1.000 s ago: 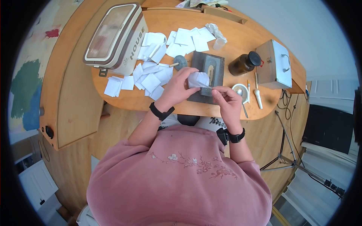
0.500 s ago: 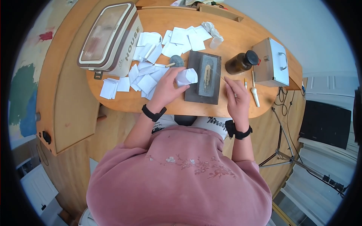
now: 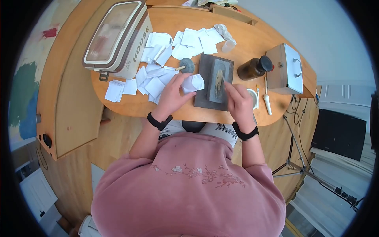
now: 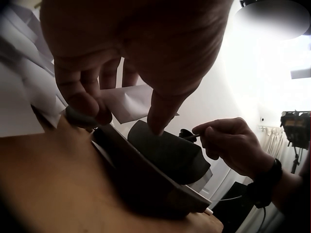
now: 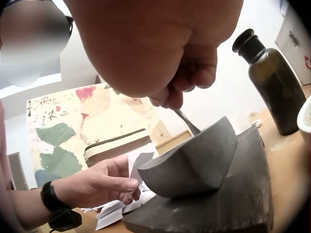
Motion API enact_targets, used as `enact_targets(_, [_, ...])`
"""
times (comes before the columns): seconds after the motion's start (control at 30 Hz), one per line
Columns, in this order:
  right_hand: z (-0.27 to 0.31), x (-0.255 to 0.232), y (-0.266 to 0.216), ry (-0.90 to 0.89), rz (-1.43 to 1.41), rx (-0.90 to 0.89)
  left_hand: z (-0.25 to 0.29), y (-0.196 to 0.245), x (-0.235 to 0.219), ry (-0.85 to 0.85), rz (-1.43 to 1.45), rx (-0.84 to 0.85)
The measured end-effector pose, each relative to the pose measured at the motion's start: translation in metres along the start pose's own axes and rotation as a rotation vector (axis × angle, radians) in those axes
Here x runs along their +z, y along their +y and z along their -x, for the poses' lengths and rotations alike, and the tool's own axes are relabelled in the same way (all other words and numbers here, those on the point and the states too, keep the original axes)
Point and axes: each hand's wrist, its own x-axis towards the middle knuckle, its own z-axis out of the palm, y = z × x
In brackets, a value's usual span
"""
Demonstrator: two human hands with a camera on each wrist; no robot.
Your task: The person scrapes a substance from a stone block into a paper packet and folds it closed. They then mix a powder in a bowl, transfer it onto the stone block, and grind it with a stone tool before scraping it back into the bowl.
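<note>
Folded white paper (image 3: pixel 193 83), shaped like a small open pouch, is held between the thumb and fingers of my left hand (image 3: pixel 173 96), left of the grey stone trough (image 5: pixel 204 155). Tan powder (image 3: pixel 219 81) lies along the trough's hollow. My right hand (image 3: pixel 240 104) pinches a thin metal utensil (image 5: pixel 187 122). Its lower end goes down behind the trough's rim in the right wrist view, so its tip is hidden. The trough stands on a dark slab (image 3: pixel 203 65).
Behind the slab lies a round grey stone (image 3: pixel 186 65) with a wooden handle. White papers (image 3: pixel 156 86) spread to the left beside a large lidded box (image 3: pixel 136 55). At right are a brown bottle (image 3: pixel 250 69), a white bowl (image 3: pixel 257 103), a white-handled tool (image 3: pixel 267 104) and a metal case (image 3: pixel 286 67).
My right hand drew back rightward from the paper pouch, then came left over the trough with the utensil lowered. My left hand shifted left, away from the trough, still holding the paper.
</note>
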Motion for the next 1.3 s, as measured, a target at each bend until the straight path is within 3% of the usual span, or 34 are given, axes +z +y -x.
enact_targets(0.03, [-0.004,0.003,0.002,0.074,0.02,-0.017,0.0,-0.001,0.0,-0.003,0.002,-0.002])
enact_targets(0.17, [-0.004,0.007,0.006,0.054,0.035,-0.076,-0.003,0.001,0.001,-0.009,-0.011,-0.004])
enact_targets(0.27, [0.004,-0.002,-0.004,-0.084,0.02,-0.071,-0.002,0.005,0.001,-0.001,-0.018,0.014])
enact_targets(0.47, [-0.008,0.007,0.005,0.086,0.044,-0.096,-0.004,0.011,0.002,-0.035,-0.025,-0.026])
enact_targets(0.67, [0.004,-0.004,-0.007,-0.085,-0.025,-0.107,-0.004,0.008,0.004,-0.017,-0.038,0.005])
enact_targets(0.73, [-0.005,-0.002,-0.004,0.013,0.033,-0.093,-0.002,0.009,0.005,-0.008,-0.025,0.035])
enact_targets(0.87, [-0.007,0.002,0.01,0.044,0.052,-0.117,-0.003,0.014,0.003,-0.037,-0.028,-0.026])
enact_targets(0.93, [0.003,-0.003,0.007,-0.056,-0.018,-0.075,-0.001,0.015,0.002,-0.04,-0.019,-0.046])
enact_targets(1.13, [-0.008,-0.001,0.025,0.069,-0.021,-0.038,0.002,0.016,0.004,-0.034,-0.004,-0.011])
enact_targets(1.3, [-0.005,-0.012,0.012,-0.021,-0.036,-0.028,0.003,0.016,0.004,-0.041,-0.026,-0.025])
